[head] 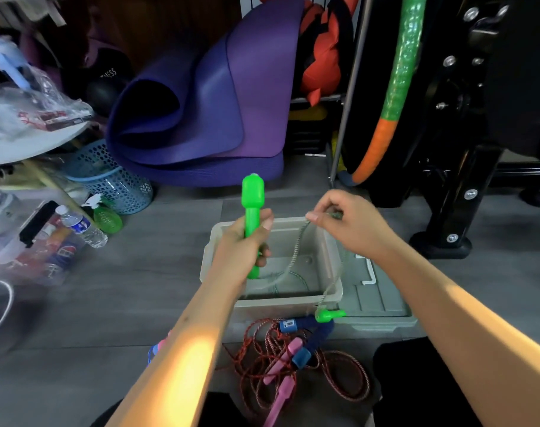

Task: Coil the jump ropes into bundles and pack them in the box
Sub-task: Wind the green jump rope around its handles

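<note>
Green rope handle (252, 208) clenched in my left hand (244, 245), right hand (345, 224) pinching cord (296, 248); box (335, 291) held no bundle, red rope (333, 374) uncoiled near.

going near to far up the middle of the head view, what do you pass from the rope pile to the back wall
red rope with pink handles → blue handle → clear box → left hand holding the green handle → purple mat

A purple mat (200, 112) leans behind a blue basket (114, 180), apparently touching.
</note>
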The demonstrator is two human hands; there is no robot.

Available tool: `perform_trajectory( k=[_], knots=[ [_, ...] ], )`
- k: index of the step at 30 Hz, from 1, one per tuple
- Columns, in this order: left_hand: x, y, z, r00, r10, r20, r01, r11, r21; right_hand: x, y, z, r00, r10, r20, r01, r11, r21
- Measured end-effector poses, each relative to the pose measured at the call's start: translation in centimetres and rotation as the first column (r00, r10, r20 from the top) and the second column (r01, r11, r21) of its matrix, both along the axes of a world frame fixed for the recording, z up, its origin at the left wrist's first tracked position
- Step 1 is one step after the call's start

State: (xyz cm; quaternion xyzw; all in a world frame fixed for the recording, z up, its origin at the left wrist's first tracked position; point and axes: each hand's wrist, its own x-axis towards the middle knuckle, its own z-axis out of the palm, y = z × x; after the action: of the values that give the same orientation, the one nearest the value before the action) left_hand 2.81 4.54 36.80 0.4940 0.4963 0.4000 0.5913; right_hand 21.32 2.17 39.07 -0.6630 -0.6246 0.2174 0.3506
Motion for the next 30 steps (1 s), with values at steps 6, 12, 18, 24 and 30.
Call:
perform_trajectory(
  k=[6,12,18,24,30],
  knots=[
    [1.4,-1.1,-0.2,0.985,-0.17,0.021,0.171,0.984,-0.05,-1.2,-0.2,0.1,0.993,0.097,-0.064,-0.094,0.995,0.036],
    [-0.3,0.7,0.1,0.962,0.259,0.088,-0.255,0.965,-0.058,2.4,-0.3,0.4,0.991,0.085,0.1,-0.049,0.947,-0.317],
    [-0.1,0.4,-0.5,0.974,0.085,-0.211,-0.076,0.996,0.053,1.7,0.2,0.0,0.993,-0.098,0.062,0.1,0.994,-0.036],
    [1.3,-0.8,-0.3,0.982,-0.155,-0.111,0.159,0.987,0.028,-1.4,0.0,-0.6,1.0,0.001,0.03,-0.002,0.999,0.045],
    [1.6,-1.0,-0.5,0.987,-0.158,-0.032,0.157,0.987,-0.03,-0.8,-0.3,0.0,0.996,0.081,-0.049,-0.084,0.994,-0.065]
  ],
)
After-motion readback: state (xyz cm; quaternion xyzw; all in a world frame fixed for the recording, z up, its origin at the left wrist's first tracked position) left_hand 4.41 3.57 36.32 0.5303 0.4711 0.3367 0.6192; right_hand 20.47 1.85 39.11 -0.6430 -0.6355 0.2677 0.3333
